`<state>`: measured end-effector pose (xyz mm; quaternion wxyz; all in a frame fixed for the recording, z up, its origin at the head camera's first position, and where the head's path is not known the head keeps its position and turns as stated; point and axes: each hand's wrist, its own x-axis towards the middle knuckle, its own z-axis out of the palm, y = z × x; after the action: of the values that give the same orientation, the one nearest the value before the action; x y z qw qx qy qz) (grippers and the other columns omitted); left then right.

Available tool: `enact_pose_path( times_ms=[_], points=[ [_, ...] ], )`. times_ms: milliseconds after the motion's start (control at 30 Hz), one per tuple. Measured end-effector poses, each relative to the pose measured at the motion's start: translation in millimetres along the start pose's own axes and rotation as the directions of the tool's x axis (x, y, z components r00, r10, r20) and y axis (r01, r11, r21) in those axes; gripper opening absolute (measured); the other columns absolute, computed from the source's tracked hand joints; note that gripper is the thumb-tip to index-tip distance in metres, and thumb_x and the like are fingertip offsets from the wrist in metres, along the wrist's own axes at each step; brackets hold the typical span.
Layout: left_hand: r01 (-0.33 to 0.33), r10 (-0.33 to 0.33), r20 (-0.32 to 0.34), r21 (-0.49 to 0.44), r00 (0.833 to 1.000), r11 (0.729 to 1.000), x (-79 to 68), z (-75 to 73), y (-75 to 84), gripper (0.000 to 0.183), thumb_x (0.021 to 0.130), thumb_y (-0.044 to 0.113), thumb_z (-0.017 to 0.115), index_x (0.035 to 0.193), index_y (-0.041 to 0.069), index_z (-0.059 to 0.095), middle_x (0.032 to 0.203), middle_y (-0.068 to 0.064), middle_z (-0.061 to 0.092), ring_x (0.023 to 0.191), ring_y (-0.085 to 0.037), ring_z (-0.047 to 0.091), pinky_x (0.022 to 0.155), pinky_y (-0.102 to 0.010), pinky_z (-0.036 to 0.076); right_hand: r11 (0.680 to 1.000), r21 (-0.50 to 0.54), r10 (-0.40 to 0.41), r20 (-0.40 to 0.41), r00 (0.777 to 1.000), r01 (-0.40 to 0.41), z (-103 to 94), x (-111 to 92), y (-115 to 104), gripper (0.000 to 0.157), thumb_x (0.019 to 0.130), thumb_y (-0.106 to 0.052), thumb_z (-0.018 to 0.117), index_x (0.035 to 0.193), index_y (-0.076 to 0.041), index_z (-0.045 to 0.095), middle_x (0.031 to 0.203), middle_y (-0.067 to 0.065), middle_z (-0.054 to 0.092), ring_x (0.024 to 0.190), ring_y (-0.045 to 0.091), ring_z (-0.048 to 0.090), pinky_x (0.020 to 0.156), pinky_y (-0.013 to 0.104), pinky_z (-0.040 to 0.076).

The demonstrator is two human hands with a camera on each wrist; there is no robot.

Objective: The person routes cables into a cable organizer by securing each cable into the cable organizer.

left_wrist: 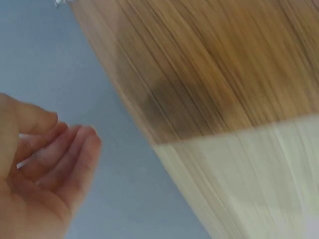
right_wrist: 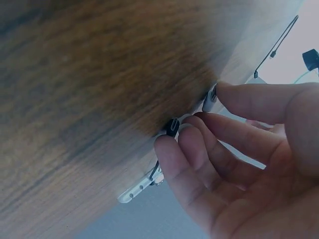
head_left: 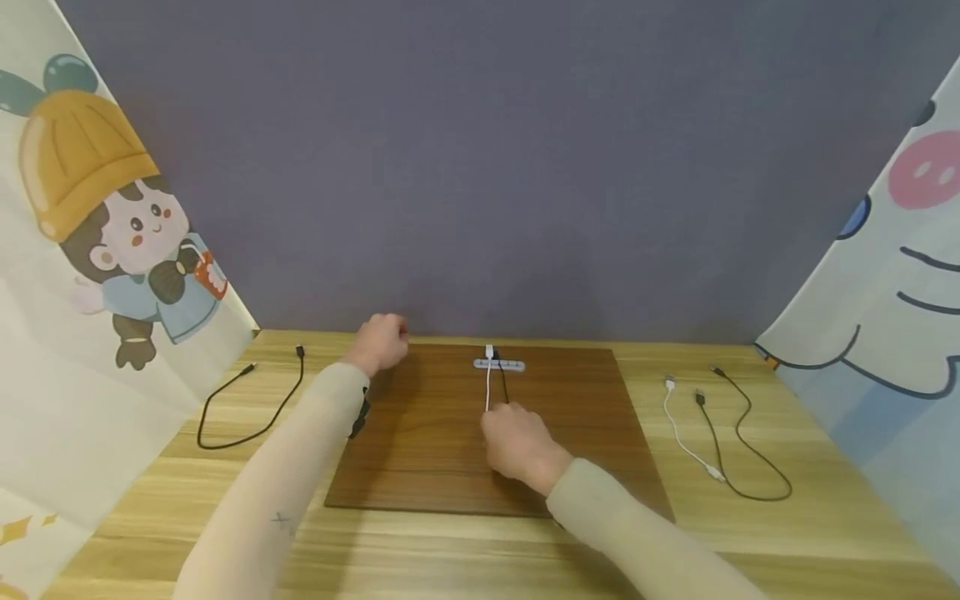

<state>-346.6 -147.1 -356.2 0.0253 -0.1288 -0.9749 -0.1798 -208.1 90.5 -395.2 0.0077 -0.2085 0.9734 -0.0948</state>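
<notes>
A pale cable clip strip (head_left: 513,366) lies near the back edge of the brown board (head_left: 420,450). A white cable (head_left: 488,387) and a black cable (head_left: 503,385) run from it toward the front. My right hand (head_left: 521,442) is over the middle of the board; its thumb and index finger pinch the white cable's plug (right_wrist: 208,101). Close by its other fingertips is the black cable's plug (right_wrist: 173,127). Past the board's back left corner, my left hand (head_left: 381,342) holds nothing; its fingers are loosely bent (left_wrist: 75,149).
On the wooden table (head_left: 420,558), a black cable (head_left: 238,442) lies in a curve left of the board. To the right lie a short white cable (head_left: 678,437) and a longer black cable (head_left: 750,497). A grey panel (head_left: 480,167) stands behind, with printed cloths at both sides.
</notes>
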Motion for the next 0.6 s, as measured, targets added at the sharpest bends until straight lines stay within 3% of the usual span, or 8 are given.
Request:
enact_pose_path(
  times_ms=[200,433,533,600],
  points=[
    [0.091,-0.087,-0.08,0.043,0.993,0.995,-4.8,-7.3,-29.4,0.029,0.105,0.019,0.05,0.109,-0.002,0.069,0.097,-0.019,0.069,0.079,-0.032,0.064,0.07,-0.048,0.052,1.0,0.003,-0.008,-0.007,1.0,0.008,1.6,-0.3,0.6,0.015,0.089,-0.013,0.078,0.078,-0.007,0.069,0.087,0.005,0.065,0.077,0.021,0.063,0.056,0.036,0.054],
    [0.16,-0.157,-0.066,0.037,0.985,0.986,-14.4,-15.9,-56.3,0.03,0.104,0.017,0.043,0.086,0.0,0.06,0.07,-0.012,0.055,0.058,-0.024,0.051,0.056,-0.039,0.044,1.0,-0.015,-0.009,-0.019,1.0,0.009,3.4,-0.6,2.1,0.014,0.088,-0.013,0.077,0.077,-0.007,0.07,0.087,0.006,0.066,0.077,0.022,0.063,0.055,0.036,0.054],
    [0.216,-0.215,-0.038,0.029,0.976,0.976,-18.5,-17.7,-66.7,0.029,0.103,0.016,0.04,0.089,-0.001,0.058,0.071,-0.013,0.053,0.054,-0.021,0.046,0.049,-0.036,0.041,1.0,-0.018,-0.012,-0.023,1.0,0.011,3.9,-0.5,3.7,0.013,0.087,-0.012,0.077,0.078,-0.007,0.069,0.087,0.006,0.066,0.078,0.023,0.064,0.056,0.037,0.055],
    [0.247,-0.246,-0.03,0.03,0.969,0.968,-20.6,-18.3,-73.4,0.03,0.102,0.015,0.039,0.099,-0.006,0.06,0.08,-0.02,0.058,0.055,-0.022,0.048,0.048,-0.035,0.041,1.0,-0.016,-0.017,-0.024,1.0,0.016,4.0,-0.5,4.7,0.013,0.087,-0.012,0.077,0.078,-0.007,0.069,0.086,0.006,0.066,0.078,0.023,0.064,0.056,0.038,0.055]
  ],
)
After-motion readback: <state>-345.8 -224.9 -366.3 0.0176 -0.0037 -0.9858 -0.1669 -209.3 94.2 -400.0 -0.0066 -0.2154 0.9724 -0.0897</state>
